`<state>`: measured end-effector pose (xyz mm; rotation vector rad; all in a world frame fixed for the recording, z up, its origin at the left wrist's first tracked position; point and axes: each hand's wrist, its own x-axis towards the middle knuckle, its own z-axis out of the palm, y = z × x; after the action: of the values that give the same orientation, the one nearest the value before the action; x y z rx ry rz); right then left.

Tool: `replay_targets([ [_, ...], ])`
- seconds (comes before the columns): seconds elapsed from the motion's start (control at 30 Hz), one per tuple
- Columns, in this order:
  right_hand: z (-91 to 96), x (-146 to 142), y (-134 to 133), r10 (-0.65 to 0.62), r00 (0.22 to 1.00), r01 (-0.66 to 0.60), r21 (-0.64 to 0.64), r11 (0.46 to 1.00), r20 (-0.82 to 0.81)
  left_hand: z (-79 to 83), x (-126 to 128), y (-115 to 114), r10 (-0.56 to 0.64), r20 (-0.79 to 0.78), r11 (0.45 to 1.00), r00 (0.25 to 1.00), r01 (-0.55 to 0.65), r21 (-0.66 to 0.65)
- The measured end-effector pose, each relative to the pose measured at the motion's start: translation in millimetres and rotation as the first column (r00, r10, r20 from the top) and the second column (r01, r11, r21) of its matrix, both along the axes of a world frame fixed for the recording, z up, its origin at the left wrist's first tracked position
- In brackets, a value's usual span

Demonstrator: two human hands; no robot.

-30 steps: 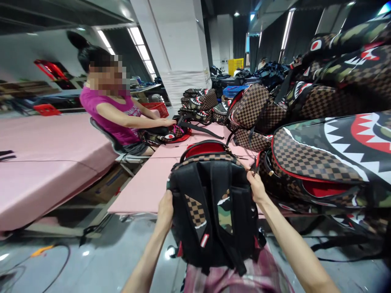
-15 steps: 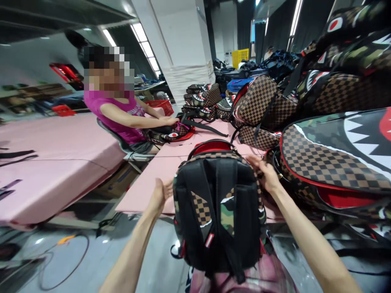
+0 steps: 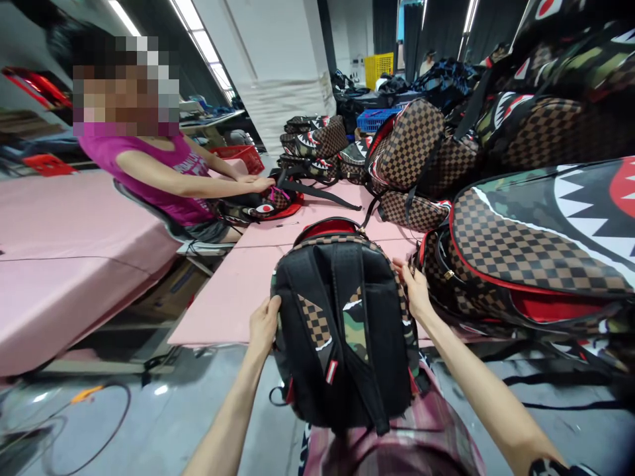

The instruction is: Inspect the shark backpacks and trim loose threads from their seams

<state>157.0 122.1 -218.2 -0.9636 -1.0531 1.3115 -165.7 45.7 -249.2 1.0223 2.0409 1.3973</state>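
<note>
A backpack stands upright before me, its black padded back and shoulder straps facing me, with checkered and camouflage patches. Its top is unzipped and shows a red lining. My left hand grips its left side, thumb on the near edge and fingers hidden behind. My right hand holds the opposite side near the upper edge, its fingers partly hidden. The bag's lower end hangs over the front edge of the pink table, against my plaid clothing.
Large checkered backpacks with shark-teeth print are heaped on the right. More backpacks are stacked at the back. A co-worker in a magenta shirt sits at left, hands on another bag. A cable lies on the floor.
Both hands have closed in from beside the backpack and now hold its sides. The camera view has shifted, so the co-worker appears further left.
</note>
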Motion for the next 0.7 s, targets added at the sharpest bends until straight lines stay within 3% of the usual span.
replay_targets([
  [0.07, -11.4, 6, -12, -0.018, 0.994, 0.024, -0.057, 0.998, 0.104, -7.9, -1, -1, 0.051, 0.061, 0.999, 0.997, -0.051, -0.004],
  [0.17, -19.3, 7, -21, 0.052, 0.978, -0.029, -0.119, 0.992, 0.202, -15.2, 0, 4, 0.101, 0.182, 0.994, 0.978, -0.107, 0.021],
  [0.43, -25.9, -7, 5, 0.045, 0.995, -0.019, -0.284, 0.959, 0.084, -20.0, -5, 28, 0.085, 0.263, 0.996, 0.961, -0.077, -0.038],
  [0.57, -35.7, 10, 3, 0.037, 0.991, -0.006, -0.231, 0.973, 0.127, -27.3, -10, 16, 0.102, 0.301, 0.987, 0.948, -0.059, -0.149],
  [0.7, -76.3, 31, -23, -0.014, 0.969, 0.015, -0.002, 1.0, 0.246, -45.9, 1, -25, 0.108, 0.394, 0.98, 0.913, -0.032, -0.195],
])
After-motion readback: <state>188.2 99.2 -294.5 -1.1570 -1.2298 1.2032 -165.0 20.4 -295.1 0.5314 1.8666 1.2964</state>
